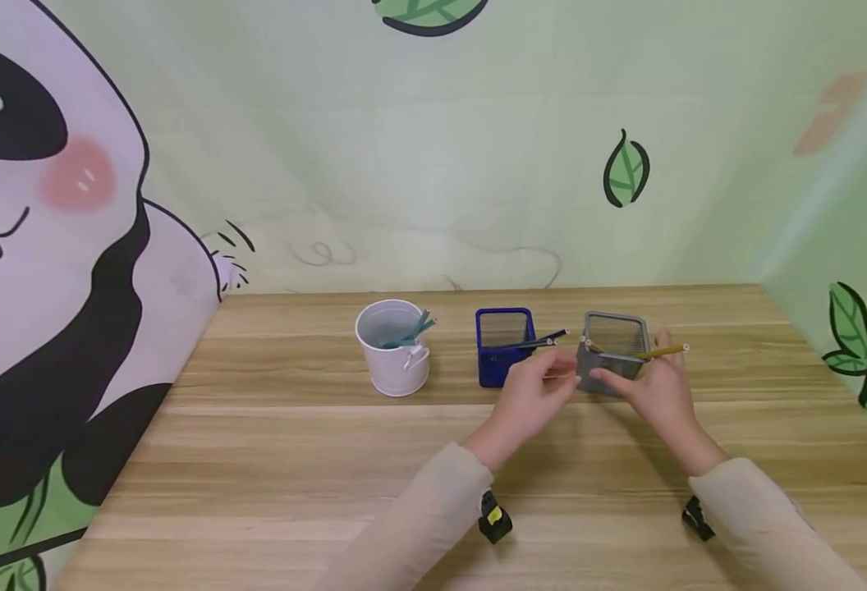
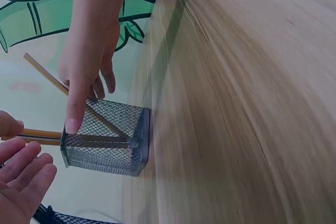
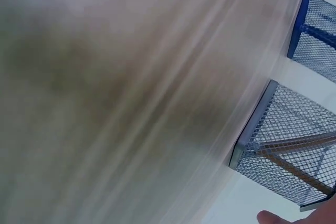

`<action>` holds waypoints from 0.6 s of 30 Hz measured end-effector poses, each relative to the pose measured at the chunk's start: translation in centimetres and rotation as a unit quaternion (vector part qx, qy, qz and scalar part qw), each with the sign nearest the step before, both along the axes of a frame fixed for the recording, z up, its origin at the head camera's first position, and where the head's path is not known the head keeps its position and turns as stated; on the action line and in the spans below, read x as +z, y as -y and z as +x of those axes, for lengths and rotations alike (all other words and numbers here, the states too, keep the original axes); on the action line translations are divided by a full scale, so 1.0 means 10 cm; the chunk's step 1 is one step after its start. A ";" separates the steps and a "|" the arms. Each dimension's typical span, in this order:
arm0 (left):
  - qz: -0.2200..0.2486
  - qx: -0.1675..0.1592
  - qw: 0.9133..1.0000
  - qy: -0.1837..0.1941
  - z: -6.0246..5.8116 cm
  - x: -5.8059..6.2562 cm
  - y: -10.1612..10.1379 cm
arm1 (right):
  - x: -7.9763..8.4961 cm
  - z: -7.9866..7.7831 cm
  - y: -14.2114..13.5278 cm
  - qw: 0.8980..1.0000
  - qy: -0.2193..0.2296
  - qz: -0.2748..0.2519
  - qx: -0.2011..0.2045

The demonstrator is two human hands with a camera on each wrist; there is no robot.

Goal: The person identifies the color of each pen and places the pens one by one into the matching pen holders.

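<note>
A grey mesh pencil holder [image 1: 611, 373] stands on the table with yellow pencils [image 1: 668, 350] leaning out on both sides. My right hand [image 1: 662, 398] grips its right side, thumb across the front and fingers round the far side. Just left of it is my left hand [image 1: 525, 402], fingers loosely extended. In the left wrist view, left-hand fingers [image 2: 23, 166] and thumb overlap the ends of pencils [image 2: 42, 137]; the head view shows pencil ends beyond the fingertips. The mesh holder [image 3: 289, 140] also shows at the right wrist view's right edge.
A blue mesh holder [image 1: 496, 367] with dark pencils [image 1: 548, 337] stands left of the grey one, partly behind my left hand. Farther left is a white bucket [image 1: 396, 373] with teal pencils [image 1: 417, 327]. A printed cloth backdrop [image 1: 448, 164] rises behind the wooden table [image 1: 271, 460].
</note>
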State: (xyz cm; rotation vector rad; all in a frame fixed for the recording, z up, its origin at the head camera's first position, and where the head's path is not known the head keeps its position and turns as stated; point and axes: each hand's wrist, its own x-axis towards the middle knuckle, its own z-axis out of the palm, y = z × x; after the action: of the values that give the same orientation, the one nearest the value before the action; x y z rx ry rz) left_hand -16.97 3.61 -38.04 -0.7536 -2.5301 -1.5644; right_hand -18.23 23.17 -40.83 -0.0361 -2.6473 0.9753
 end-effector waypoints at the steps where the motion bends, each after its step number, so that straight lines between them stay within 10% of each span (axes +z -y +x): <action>1: -0.007 -0.002 1.000 -0.004 0.00 0.01 0.02 | 0.00 0.02 0.00 1.000 0.004 0.003 0.000; 18: -0.198 0.011 0.975 -0.100 0.12 0.04 0.45 | 0.08 0.30 0.05 0.990 0.121 0.077 0.008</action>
State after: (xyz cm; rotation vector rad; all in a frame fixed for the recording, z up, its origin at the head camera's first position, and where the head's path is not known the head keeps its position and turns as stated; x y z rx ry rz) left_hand -15.81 -0.87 -37.69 -0.8655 -2.7100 -0.9257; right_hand -15.28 22.68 -40.02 -0.1028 -2.9412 0.8121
